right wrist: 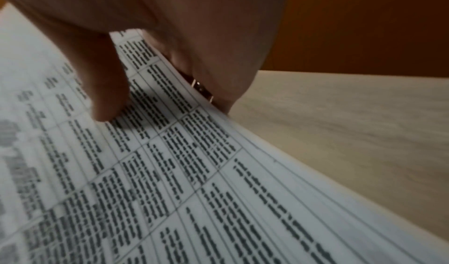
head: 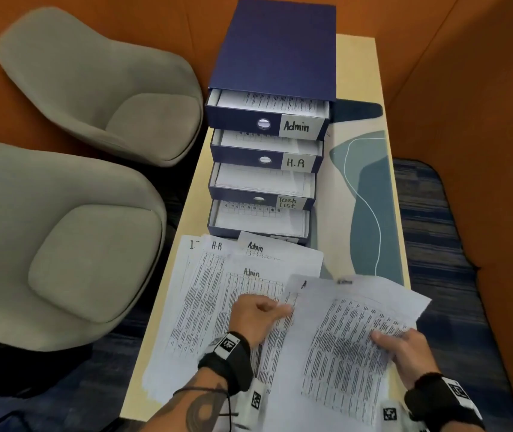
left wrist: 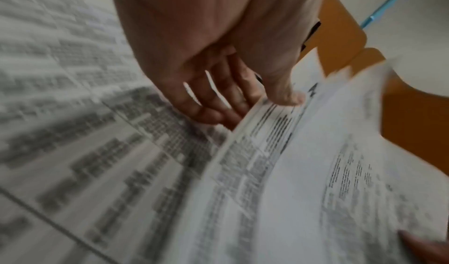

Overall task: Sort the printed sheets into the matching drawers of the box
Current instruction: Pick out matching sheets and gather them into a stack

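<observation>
A blue drawer box [head: 277, 51] stands on the table with its drawers pulled out in steps: Admin [head: 302, 126], H.R [head: 295, 163], Task List [head: 288, 202] and a bottom drawer [head: 258, 219] whose label is covered. All hold printed sheets. In front lies a spread pile of sheets [head: 205, 307] headed H.R and Admin. My right hand [head: 380, 336] [right wrist: 157, 103] holds a lifted sheet [head: 352, 338] by its right edge, thumb on top. My left hand [head: 283, 308] [left wrist: 255, 104] pinches the left edge of a raised sheet, fingers slid underneath.
Two grey upholstered chairs [head: 93, 85] [head: 62, 244] stand left of the narrow pale table [head: 358, 67]. A teal patterned mat [head: 370, 198] lies right of the box. Orange walls close in behind and on the right.
</observation>
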### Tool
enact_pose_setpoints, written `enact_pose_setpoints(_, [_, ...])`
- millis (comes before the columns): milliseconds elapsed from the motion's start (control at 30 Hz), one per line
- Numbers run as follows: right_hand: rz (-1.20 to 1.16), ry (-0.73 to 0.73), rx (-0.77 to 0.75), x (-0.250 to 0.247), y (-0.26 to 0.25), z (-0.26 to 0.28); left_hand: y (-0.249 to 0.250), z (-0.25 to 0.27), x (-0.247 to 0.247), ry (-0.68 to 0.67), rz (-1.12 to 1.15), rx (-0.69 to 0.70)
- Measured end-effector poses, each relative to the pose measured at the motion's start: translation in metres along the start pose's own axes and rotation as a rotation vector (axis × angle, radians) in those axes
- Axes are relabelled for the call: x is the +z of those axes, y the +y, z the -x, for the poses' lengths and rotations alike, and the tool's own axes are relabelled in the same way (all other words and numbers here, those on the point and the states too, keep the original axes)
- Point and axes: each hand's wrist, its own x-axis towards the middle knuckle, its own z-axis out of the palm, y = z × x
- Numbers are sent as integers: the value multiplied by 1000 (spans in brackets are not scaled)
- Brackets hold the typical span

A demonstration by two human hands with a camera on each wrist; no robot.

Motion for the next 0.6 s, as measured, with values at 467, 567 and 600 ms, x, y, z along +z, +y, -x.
enact_pose_setpoints(467, [62,105,42,9,4,6,-24,-12,-65,474,-397,-172])
enact_pose_setpoints(567, [24,108,30,9,1,12,-21,3,-67,502,-406,-68])
enact_pose_setpoints(600, [10,109,28,9,0,13,-20,7,-66,496,-393,-23])
